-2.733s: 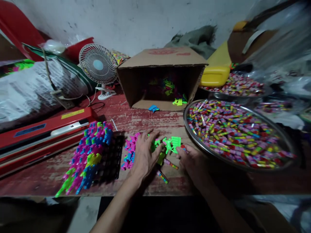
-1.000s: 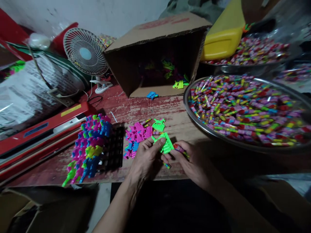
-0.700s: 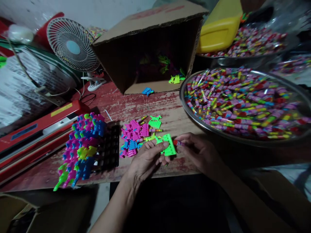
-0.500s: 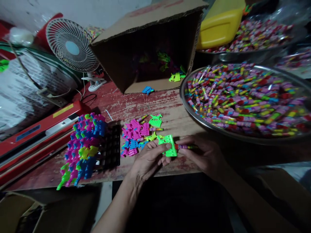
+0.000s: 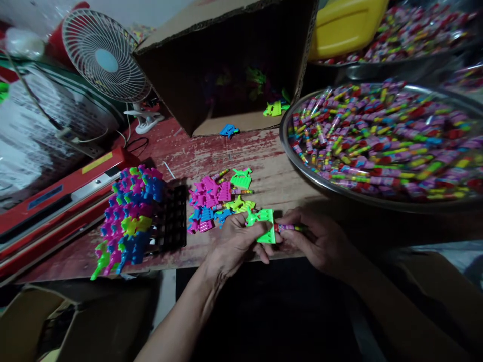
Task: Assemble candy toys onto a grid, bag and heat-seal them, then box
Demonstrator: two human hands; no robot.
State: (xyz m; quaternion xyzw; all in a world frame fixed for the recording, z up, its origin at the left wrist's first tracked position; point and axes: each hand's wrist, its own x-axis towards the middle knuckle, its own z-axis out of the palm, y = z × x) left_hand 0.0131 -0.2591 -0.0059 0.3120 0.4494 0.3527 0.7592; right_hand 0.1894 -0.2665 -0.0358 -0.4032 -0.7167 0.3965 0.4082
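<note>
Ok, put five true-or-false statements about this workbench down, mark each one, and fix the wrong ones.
1. The left hand grips a green horse-shaped toy. True.
2. The right hand grips a candy tube. True.
3. The candy tube's red end faces away from the green horse-shaped toy. False: it points toward it.
4. A blue toy lies by the front edge of a cardboard box. True.
5. The cardboard box is closed at the front. False: its front is open.

Green toy [image 5: 268, 216] partly behind left thumb [image 5: 258, 231], right end of metal basin [image 5: 290, 150] out of frame
</note>
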